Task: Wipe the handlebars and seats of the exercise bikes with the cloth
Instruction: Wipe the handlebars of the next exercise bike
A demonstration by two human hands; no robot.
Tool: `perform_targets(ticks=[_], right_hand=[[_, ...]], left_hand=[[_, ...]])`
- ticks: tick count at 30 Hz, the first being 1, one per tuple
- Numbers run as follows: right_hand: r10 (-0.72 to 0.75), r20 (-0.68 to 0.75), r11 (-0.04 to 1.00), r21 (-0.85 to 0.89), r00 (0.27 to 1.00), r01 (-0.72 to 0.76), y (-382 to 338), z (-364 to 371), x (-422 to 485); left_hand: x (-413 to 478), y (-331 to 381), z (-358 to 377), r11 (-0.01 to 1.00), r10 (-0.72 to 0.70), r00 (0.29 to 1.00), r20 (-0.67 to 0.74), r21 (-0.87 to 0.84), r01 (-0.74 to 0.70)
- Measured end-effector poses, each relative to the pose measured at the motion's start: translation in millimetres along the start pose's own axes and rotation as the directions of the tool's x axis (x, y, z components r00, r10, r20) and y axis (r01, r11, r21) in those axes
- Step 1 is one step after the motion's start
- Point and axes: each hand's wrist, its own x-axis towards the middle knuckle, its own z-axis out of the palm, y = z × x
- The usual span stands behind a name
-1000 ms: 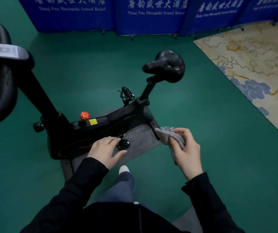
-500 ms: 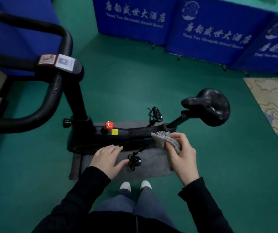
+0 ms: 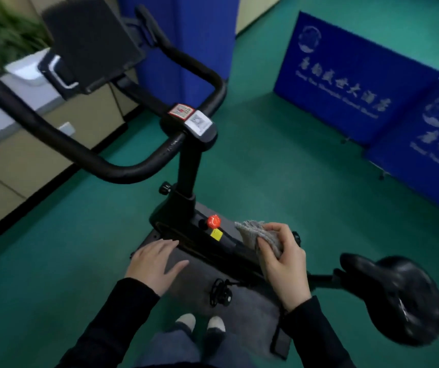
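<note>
Gripping a crumpled grey knitted cloth (image 3: 258,233), the right hand (image 3: 283,264) is over the exercise bike's matte black frame (image 3: 178,221). The left hand (image 3: 154,264), fingers loosely spread, holds nothing, at 7 o'clock from the red knob (image 3: 213,221). Curved tubular handlebars (image 3: 122,171) reach toward 10 o'clock. The rounded saddle (image 3: 399,296) lies at 4 o'clock.

Dim, even indoor light with a cool cast: shadows on the green floor (image 3: 266,168) are soft and weak, and only a faint sheen shows on the black seat (image 3: 399,296) and handlebars (image 3: 101,162). Motion blur smears the plant (image 3: 3,35) at upper left and the lettering on the blue banners (image 3: 346,83), whereas the left hand (image 3: 154,264), right hand (image 3: 284,269) and cloth (image 3: 255,235) near centre are comparatively sharp. Wide-angle distortion bends straight lines and stretches objects toward the frame edges.
</note>
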Motion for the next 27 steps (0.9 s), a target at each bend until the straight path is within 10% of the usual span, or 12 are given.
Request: perform_targets(ticks=[10,27], right_hand=[[-0.193,0.222,0.981,0.07,0.956,0.182,-34,32,48],[-0.488,0.192,0.858,0.287,0.852,0.427,-173,138,110]], left_hand=[[-32,-11,-21,0.951,-0.299,0.935,-0.192,-0.138,0.275],[-23,-119,-93,0.884,-0.452,0.805,-0.385,-0.311,0.348]])
